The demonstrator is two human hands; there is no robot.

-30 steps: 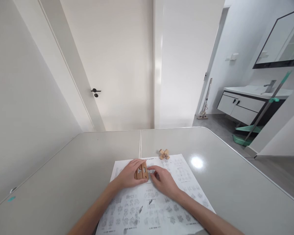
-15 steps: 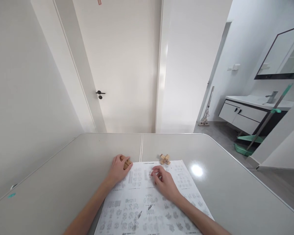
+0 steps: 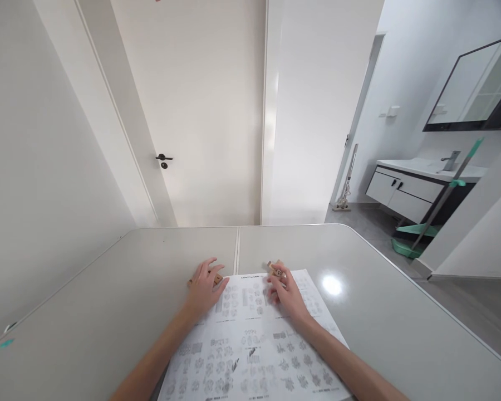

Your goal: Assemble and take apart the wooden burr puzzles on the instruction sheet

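Near the sheet's upper left corner, my left hand point(image 3: 203, 291) rests over brown wooden pieces point(image 3: 217, 278), its fingers spread apart. Those pieces are partly covered by the fingers, and I cannot tell how many there are. A light wooden piece of crossed bars point(image 3: 272, 267) sits at the sheet's top edge, partly hidden by my right hand point(image 3: 286, 292). The right fingers are apart and slightly bent, with the index finger at the piece; some fingertips are blurred. Under both hands lies a large white sheet printed with grey diagrams point(image 3: 250, 326).
The pale grey table point(image 3: 87, 312) has a seam point(image 3: 237, 250) running away from me. Beyond it stands a white door with a black handle point(image 3: 162, 157). To the right are a mop point(image 3: 345, 186), a sink cabinet point(image 3: 404, 186) and a green dustpan point(image 3: 406, 248).
My right hand has moved up to the crossed wooden piece. The left hand's fingers have lifted and spread over the brown pieces. The view has shifted slightly.
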